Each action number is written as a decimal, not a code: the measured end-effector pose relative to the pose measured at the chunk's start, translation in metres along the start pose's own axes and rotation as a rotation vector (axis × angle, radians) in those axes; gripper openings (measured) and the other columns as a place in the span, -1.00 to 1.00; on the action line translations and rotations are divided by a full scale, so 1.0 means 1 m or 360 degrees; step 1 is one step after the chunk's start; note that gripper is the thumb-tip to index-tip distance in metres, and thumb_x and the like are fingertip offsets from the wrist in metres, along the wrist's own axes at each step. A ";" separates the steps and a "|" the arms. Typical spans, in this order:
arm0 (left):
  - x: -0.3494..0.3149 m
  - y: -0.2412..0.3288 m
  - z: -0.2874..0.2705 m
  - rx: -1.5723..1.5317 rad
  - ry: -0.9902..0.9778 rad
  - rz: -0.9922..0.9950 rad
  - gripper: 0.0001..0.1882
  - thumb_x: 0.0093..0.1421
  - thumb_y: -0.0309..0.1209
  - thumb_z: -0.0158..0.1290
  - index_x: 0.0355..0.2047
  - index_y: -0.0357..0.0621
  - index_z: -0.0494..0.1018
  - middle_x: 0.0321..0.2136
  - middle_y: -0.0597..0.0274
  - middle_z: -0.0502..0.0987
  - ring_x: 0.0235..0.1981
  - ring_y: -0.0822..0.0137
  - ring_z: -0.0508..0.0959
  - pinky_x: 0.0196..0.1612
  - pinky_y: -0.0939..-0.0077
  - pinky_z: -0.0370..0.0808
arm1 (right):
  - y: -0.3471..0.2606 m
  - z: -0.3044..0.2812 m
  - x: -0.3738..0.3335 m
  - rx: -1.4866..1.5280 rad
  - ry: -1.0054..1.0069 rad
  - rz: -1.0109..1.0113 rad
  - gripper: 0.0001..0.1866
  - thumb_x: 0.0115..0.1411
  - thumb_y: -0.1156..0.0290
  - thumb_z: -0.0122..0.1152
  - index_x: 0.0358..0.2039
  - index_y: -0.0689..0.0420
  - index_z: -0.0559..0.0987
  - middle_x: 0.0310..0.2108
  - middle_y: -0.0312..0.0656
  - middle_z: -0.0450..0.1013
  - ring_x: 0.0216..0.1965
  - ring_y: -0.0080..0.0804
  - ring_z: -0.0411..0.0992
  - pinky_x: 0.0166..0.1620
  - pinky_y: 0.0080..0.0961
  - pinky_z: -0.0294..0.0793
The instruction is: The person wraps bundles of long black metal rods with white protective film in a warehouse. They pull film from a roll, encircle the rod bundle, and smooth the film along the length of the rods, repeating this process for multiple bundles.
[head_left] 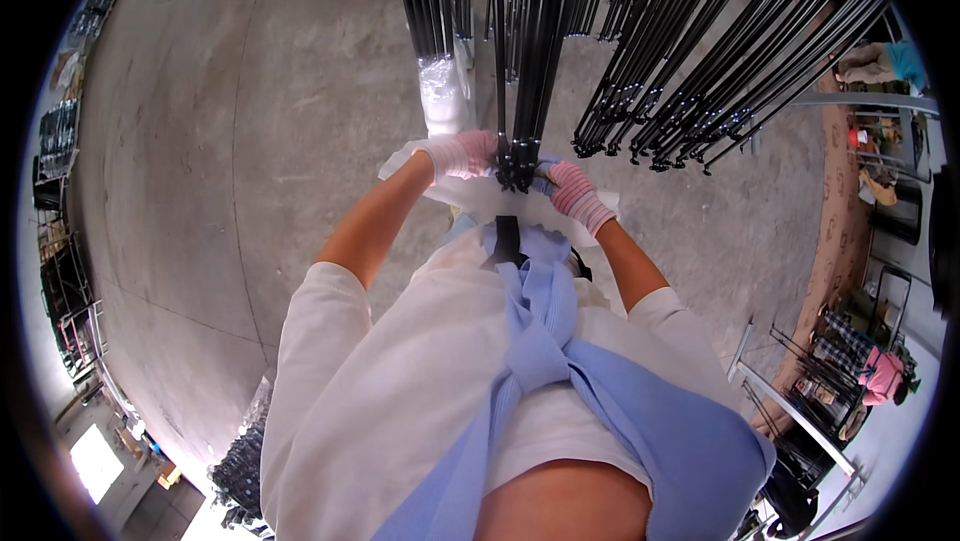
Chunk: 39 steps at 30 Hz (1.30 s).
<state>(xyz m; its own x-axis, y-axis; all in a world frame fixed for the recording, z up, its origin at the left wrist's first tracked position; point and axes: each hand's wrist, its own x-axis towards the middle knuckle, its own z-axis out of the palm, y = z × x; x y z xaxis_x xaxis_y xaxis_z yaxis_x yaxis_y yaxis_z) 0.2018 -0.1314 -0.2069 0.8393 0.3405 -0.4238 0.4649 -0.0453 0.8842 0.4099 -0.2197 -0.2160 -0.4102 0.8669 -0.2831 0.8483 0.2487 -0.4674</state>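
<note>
Before me hangs a bundle of thin black metal rods (525, 111), their lower ends between my two hands. My left hand (465, 154), in a pink-and-white striped glove, is closed at the left of the rod ends, on a translucent white wrapping sheet (485, 199). At the right of the ends is my right hand (578, 196), in a striped glove with bluish fingertips, its fingers curled on the same sheet. The sheet spreads under the rod ends and out past both hands. The fingertips are partly hidden behind the rods.
More black rods (690, 51) hang in rows to the right. Just behind my left hand, a rod bundle ends in white wrapping (440, 91). Stacked goods (58, 141) line the far left. At the right are a metal rail (865, 99) and people beside racks.
</note>
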 end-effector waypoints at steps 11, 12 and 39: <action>0.017 -0.008 0.003 -0.0117 -0.0033 -0.0290 -0.80 -0.21 -0.62 -0.13 -0.50 -0.18 0.37 -0.79 0.39 0.25 -0.75 0.52 0.27 -0.77 0.62 0.17 | 0.009 0.045 -0.001 0.1065 0.0248 0.0188 -0.79 -0.02 0.36 -0.05 -0.43 0.22 0.46 -0.48 -0.02 0.38 -0.45 -0.14 0.32 -0.34 -0.44 0.30; 0.018 -0.009 0.001 -0.0146 -0.0068 -0.0311 -0.80 -0.22 -0.62 -0.13 -0.50 -0.19 0.37 -0.79 0.38 0.25 -0.75 0.52 0.27 -0.76 0.62 0.17 | 0.008 0.046 -0.001 0.1068 0.0355 0.0156 -0.79 -0.02 0.36 -0.06 -0.43 0.22 0.45 -0.49 -0.02 0.38 -0.45 -0.14 0.32 -0.34 -0.45 0.30; 0.021 -0.115 -0.009 -0.0023 -0.0340 -0.0127 -0.81 -0.10 -0.58 -0.26 -0.43 -0.20 0.30 -0.70 0.40 0.28 -0.70 0.49 0.29 -0.64 0.60 0.28 | -0.001 0.069 -0.009 0.1428 0.0424 0.0173 -0.84 -0.15 0.42 0.05 -0.47 0.14 0.47 -0.61 -0.11 0.37 -0.55 -0.35 0.32 -0.44 -0.51 0.29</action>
<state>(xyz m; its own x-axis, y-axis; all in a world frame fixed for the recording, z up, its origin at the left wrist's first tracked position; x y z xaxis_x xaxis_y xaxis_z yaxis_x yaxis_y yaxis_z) 0.1639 -0.1108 -0.3158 0.8414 0.1356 -0.5231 0.5294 -0.0125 0.8483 0.3898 -0.2577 -0.2703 -0.1598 0.9636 -0.2141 0.2570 -0.1688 -0.9515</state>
